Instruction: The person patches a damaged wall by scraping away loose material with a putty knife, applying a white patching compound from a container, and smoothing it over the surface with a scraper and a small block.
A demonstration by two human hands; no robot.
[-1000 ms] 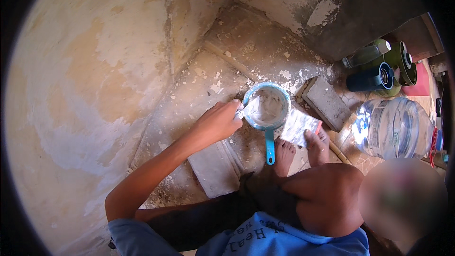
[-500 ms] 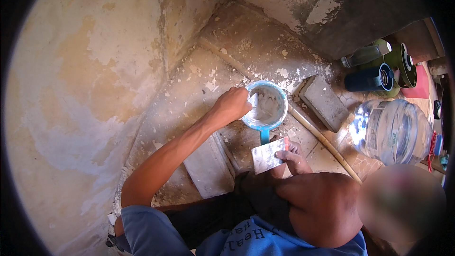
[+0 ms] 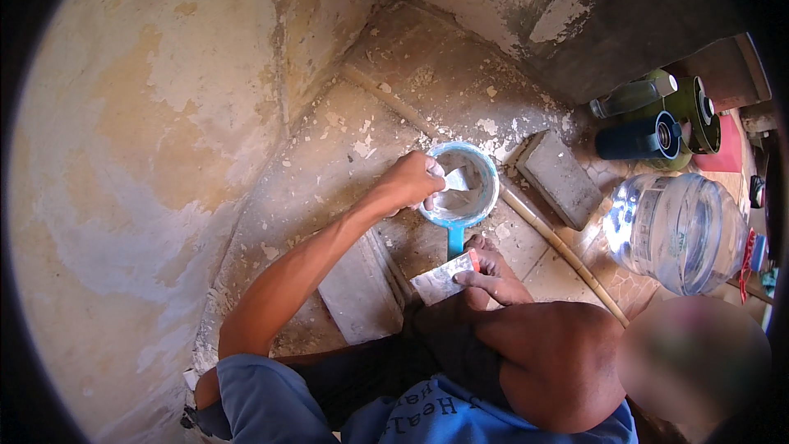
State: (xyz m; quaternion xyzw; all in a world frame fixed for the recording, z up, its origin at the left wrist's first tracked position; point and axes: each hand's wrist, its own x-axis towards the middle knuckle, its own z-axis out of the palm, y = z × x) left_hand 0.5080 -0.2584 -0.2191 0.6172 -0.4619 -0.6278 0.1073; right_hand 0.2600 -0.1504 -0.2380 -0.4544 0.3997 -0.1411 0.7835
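A blue mug [image 3: 491, 178] with a blue handle [image 3: 455, 240] stands on the dusty floor and holds white paste. My left hand [image 3: 408, 184] reaches over its left rim and grips a small putty blade [image 3: 457, 180] dipped into the paste. Just below the mug, my right hand [image 3: 496, 276] holds a flat, paste-smeared scraper [image 3: 440, 283] with a red spot at its upper corner, close to my knee.
A grey brick [image 3: 560, 178] lies right of the mug, and a flat slab [image 3: 357, 289] lies under my left forearm. A thin stick [image 3: 563, 250] runs diagonally across the floor. A clear water jug [image 3: 679, 230] and dark cans [image 3: 642, 137] sit at the right. Peeling walls [image 3: 164, 131] meet in a corner.
My left hand has moved from the mug's left rim to over its inside with the blade. My right hand has drawn the scraper down and back from beside the mug.
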